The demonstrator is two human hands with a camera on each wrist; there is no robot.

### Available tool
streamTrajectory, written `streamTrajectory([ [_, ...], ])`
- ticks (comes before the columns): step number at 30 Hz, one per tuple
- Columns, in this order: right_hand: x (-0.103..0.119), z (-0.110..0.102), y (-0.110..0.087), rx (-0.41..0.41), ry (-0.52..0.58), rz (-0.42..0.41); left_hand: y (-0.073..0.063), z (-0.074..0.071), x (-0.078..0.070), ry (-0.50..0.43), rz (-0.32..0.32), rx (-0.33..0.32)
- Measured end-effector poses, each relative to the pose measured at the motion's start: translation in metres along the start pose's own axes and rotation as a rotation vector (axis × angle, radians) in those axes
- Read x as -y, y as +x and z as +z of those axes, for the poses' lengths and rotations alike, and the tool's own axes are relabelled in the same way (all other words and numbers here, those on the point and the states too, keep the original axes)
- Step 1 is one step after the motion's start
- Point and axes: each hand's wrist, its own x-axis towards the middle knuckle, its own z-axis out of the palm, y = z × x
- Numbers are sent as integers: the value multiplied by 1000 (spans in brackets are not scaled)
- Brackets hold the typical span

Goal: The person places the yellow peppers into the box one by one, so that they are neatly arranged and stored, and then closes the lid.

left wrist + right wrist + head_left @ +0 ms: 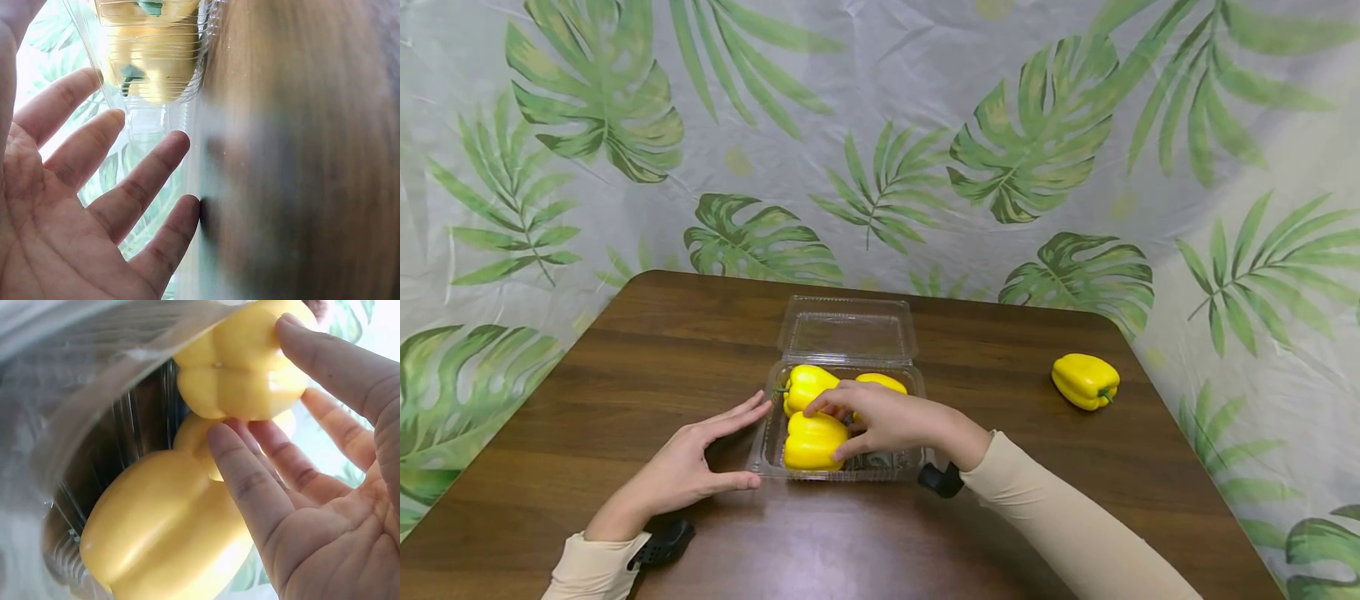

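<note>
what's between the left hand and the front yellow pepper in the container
Some bare tabletop, then the container's clear side wall; the head view shows this.

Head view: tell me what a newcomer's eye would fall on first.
Probably the bright yellow peppers: three in the open clear container on the table, the right hand gripping the nearest one. A fourth pepper lies alone toward the table's right side. Behind hangs a backdrop with large green leaves.
</note>
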Motion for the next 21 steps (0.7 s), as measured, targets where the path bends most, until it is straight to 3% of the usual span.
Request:
streamTrajectory([
  [7, -1, -5, -6, -15, 3, -21, 0, 0, 1, 1, 7, -3],
  [21, -3, -21, -23, -19, 123, -29, 0, 0, -1, 0, 9, -4],
])
